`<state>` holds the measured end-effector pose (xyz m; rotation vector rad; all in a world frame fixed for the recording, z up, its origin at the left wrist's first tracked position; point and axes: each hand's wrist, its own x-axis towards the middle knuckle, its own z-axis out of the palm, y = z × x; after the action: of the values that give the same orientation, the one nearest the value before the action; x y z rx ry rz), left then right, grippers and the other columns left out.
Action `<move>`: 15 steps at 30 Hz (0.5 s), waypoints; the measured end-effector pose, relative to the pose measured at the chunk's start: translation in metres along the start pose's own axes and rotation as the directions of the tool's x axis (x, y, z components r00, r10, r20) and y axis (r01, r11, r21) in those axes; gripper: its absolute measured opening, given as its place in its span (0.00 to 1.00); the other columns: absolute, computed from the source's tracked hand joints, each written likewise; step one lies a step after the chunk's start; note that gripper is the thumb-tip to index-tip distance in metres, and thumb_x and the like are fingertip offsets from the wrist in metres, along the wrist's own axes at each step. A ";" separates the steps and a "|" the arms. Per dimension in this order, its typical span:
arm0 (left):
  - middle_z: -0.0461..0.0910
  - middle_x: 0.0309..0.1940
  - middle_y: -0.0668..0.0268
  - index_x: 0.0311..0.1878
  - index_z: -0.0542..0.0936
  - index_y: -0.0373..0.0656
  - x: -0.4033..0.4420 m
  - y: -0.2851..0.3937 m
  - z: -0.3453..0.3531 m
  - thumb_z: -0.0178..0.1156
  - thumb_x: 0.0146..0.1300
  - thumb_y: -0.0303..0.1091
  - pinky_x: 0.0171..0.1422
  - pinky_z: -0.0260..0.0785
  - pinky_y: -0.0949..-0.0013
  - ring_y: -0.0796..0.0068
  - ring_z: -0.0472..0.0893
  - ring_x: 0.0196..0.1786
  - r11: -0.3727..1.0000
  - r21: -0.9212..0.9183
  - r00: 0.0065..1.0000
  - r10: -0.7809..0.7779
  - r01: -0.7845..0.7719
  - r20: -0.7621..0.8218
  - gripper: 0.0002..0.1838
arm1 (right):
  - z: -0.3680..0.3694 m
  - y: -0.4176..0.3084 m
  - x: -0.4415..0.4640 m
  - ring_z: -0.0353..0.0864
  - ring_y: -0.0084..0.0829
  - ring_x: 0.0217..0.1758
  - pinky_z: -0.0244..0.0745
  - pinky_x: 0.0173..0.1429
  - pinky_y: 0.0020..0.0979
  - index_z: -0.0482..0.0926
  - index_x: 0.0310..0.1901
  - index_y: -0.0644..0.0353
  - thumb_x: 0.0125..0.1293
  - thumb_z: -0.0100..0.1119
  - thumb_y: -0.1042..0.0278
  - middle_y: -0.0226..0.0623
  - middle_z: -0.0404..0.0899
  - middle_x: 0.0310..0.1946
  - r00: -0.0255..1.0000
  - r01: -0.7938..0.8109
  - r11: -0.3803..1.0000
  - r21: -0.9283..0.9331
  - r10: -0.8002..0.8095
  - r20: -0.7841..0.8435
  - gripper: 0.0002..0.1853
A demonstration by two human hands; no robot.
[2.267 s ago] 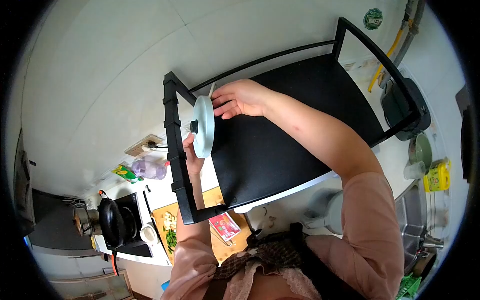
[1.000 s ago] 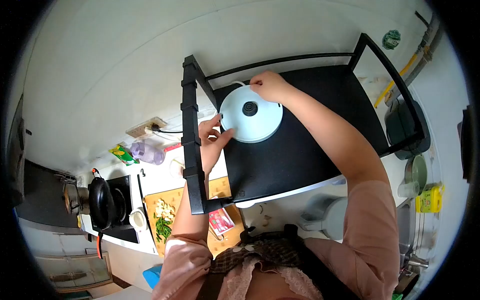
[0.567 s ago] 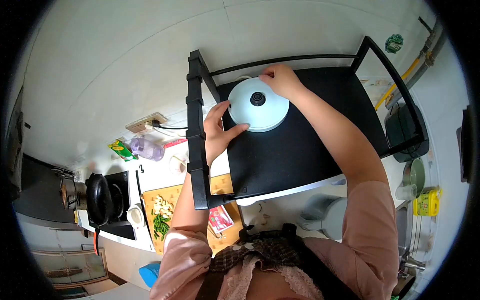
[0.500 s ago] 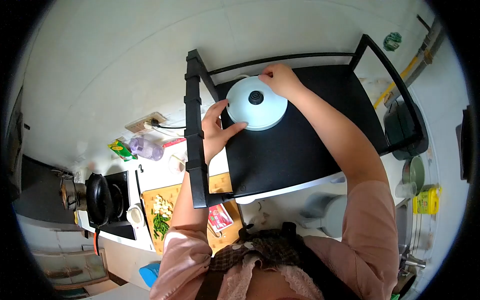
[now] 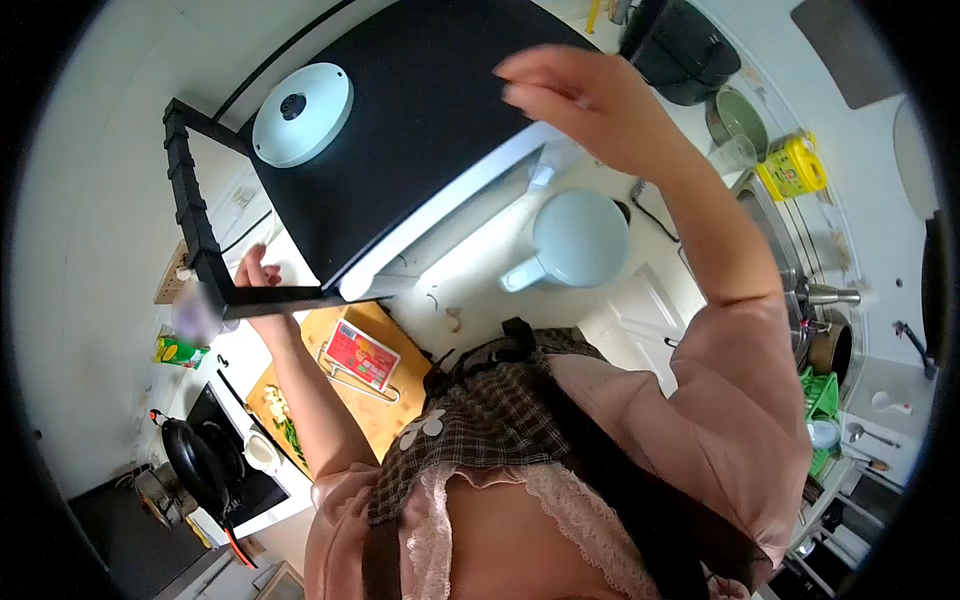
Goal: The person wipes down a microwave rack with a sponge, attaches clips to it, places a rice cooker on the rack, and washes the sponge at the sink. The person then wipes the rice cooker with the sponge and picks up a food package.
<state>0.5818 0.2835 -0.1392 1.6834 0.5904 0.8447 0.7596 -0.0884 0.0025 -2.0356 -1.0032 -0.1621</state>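
Note:
The pale blue round kettle base (image 5: 318,122), with a black connector at its centre, rests on the black shelf top (image 5: 420,110). To its right my right hand (image 5: 600,105) hovers above the shelf's front edge, thumb and fingers apart, nothing in it. A pale blue kettle (image 5: 582,240) stands lower down, in front of the shelf and below my right forearm. My left hand (image 5: 262,285) is beside the rack's black post at lower left, partly hidden by the frame. Its visible fingers are loosely bent and apart, with nothing seen in them.
A wooden cutting board (image 5: 325,325) carries a red package (image 5: 362,354), garlic and green vegetables. A black pan (image 5: 192,465) sits on the stove at left. At right are a yellow jug (image 5: 795,167), a green bowl (image 5: 738,118) and the sink. The black rack frame (image 5: 190,200) stands near my left hand.
Both hands have let go of the kettle base, which stays on the shelf. My right hand moved toward the shelf's front, my left hand down beside the post. The view turned right, showing the kettle.

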 end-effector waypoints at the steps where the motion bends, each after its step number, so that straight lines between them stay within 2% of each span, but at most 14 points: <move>1: 0.77 0.36 0.66 0.43 0.77 0.37 -0.018 0.001 -0.002 0.51 0.66 0.38 0.35 0.62 0.79 0.84 0.70 0.29 0.996 -0.086 0.999 -0.022 0.018 -0.046 0.14 | -0.004 0.014 -0.025 0.75 0.21 0.26 0.70 0.30 0.23 0.78 0.42 0.63 0.63 0.56 0.63 0.33 0.79 0.25 0.994 -0.091 0.985 0.148 0.098 -0.039 0.12; 2: 0.75 0.33 0.67 0.41 0.76 0.37 -0.036 0.001 0.001 0.49 0.67 0.37 0.35 0.63 0.80 0.85 0.69 0.29 0.994 -0.087 0.987 0.053 -0.067 -0.149 0.12 | -0.007 0.031 -0.051 0.75 0.20 0.27 0.70 0.31 0.21 0.78 0.42 0.64 0.64 0.55 0.64 0.32 0.79 0.26 0.979 -0.170 0.940 0.296 0.196 -0.062 0.12; 3: 0.72 0.30 0.71 0.39 0.75 0.38 -0.048 -0.004 -0.010 0.48 0.68 0.37 0.35 0.62 0.79 0.85 0.68 0.30 0.988 -0.155 0.993 -0.041 0.023 -0.113 0.12 | -0.010 0.043 -0.076 0.75 0.20 0.28 0.69 0.32 0.21 0.78 0.42 0.65 0.64 0.55 0.65 0.32 0.79 0.27 0.943 -0.270 0.895 0.354 0.321 -0.092 0.12; 5: 0.70 0.25 0.72 0.35 0.73 0.38 -0.079 0.002 0.000 0.46 0.69 0.39 0.34 0.60 0.78 0.84 0.67 0.30 0.995 -0.055 0.962 0.068 -0.086 -0.263 0.14 | -0.006 0.069 -0.129 0.74 0.19 0.28 0.69 0.33 0.20 0.78 0.41 0.66 0.65 0.53 0.65 0.32 0.79 0.27 0.829 -0.422 0.793 0.440 0.534 -0.166 0.12; 7: 0.70 0.22 0.71 0.30 0.72 0.38 -0.114 0.019 0.015 0.45 0.70 0.40 0.33 0.59 0.77 0.83 0.67 0.28 0.995 0.086 0.971 0.069 -0.051 -0.230 0.17 | 0.007 0.088 -0.184 0.73 0.19 0.27 0.68 0.32 0.20 0.78 0.39 0.66 0.66 0.51 0.63 0.33 0.79 0.26 0.687 -0.530 0.700 0.479 0.685 -0.241 0.13; 8: 0.69 0.21 0.70 0.26 0.71 0.37 -0.128 0.011 0.013 0.43 0.70 0.41 0.33 0.59 0.77 0.82 0.66 0.27 0.962 0.268 0.991 0.082 -0.051 -0.107 0.20 | 0.017 0.091 -0.209 0.73 0.19 0.26 0.68 0.32 0.21 0.78 0.39 0.66 0.66 0.50 0.62 0.33 0.79 0.26 0.614 -0.579 0.652 0.490 0.744 -0.265 0.14; 9: 0.69 0.20 0.70 0.23 0.71 0.38 -0.142 0.017 0.021 0.42 0.71 0.40 0.31 0.58 0.75 0.81 0.65 0.25 0.963 0.256 0.995 0.071 -0.086 0.068 0.22 | 0.030 0.093 -0.231 0.73 0.19 0.27 0.68 0.32 0.21 0.78 0.38 0.66 0.66 0.50 0.61 0.34 0.79 0.26 0.564 -0.610 0.591 0.528 0.792 -0.234 0.14; 10: 0.67 0.19 0.71 0.25 0.74 0.37 -0.149 0.007 0.027 0.41 0.71 0.39 0.30 0.58 0.75 0.82 0.64 0.24 0.922 0.318 0.957 0.144 -0.222 0.252 0.21 | 0.043 0.095 -0.251 0.74 0.19 0.27 0.68 0.32 0.22 0.78 0.37 0.65 0.66 0.49 0.61 0.34 0.79 0.25 0.511 -0.639 0.525 0.563 0.836 -0.200 0.15; 11: 0.66 0.19 0.71 0.32 0.78 0.35 -0.163 0.018 0.047 0.40 0.70 0.37 0.29 0.58 0.75 0.81 0.64 0.24 0.983 0.176 0.951 -0.010 -0.047 0.309 0.20 | 0.057 0.098 -0.268 0.74 0.19 0.27 0.68 0.32 0.22 0.78 0.37 0.65 0.66 0.49 0.61 0.34 0.79 0.25 0.500 -0.640 0.520 0.565 0.841 -0.206 0.15; 12: 0.65 0.19 0.70 0.44 0.78 0.35 -0.170 0.030 0.057 0.40 0.70 0.36 0.29 0.59 0.75 0.81 0.64 0.24 0.953 0.276 0.885 -0.017 -0.127 0.466 0.18 | 0.071 0.099 -0.284 0.76 0.23 0.27 0.70 0.33 0.25 0.78 0.38 0.65 0.66 0.48 0.62 0.36 0.79 0.26 0.536 -0.682 0.538 0.495 0.829 -0.163 0.14; 13: 0.67 0.21 0.69 0.53 0.74 0.37 -0.180 0.030 0.072 0.41 0.69 0.32 0.31 0.61 0.74 0.79 0.65 0.24 0.968 0.242 0.851 -0.069 -0.069 0.520 0.16 | 0.079 0.096 -0.294 0.78 0.28 0.28 0.71 0.34 0.28 0.78 0.38 0.65 0.66 0.48 0.63 0.38 0.80 0.26 0.565 -0.718 0.554 0.421 0.818 -0.113 0.14; 14: 0.70 0.25 0.66 0.60 0.66 0.38 -0.184 0.020 0.086 0.43 0.68 0.28 0.35 0.65 0.73 0.75 0.70 0.28 0.949 0.235 0.819 0.039 -0.209 0.572 0.18 | 0.083 0.096 -0.303 0.78 0.28 0.28 0.71 0.34 0.28 0.78 0.38 0.65 0.66 0.48 0.63 0.38 0.80 0.26 0.554 -0.723 0.547 0.422 0.824 -0.118 0.14; 15: 0.75 0.34 0.60 0.64 0.61 0.40 -0.186 0.016 0.098 0.46 0.65 0.25 0.46 0.67 0.70 0.70 0.75 0.39 0.968 0.164 0.779 0.048 -0.192 0.625 0.23 | 0.085 0.095 -0.307 0.79 0.35 0.30 0.73 0.37 0.32 0.78 0.39 0.66 0.64 0.49 0.65 0.40 0.80 0.27 0.650 -0.712 0.677 0.187 0.736 -0.191 0.13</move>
<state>0.5425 0.0807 -0.1807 2.0818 0.1154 0.2672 0.6009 -0.2403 -0.2469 -2.1032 0.0266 0.0619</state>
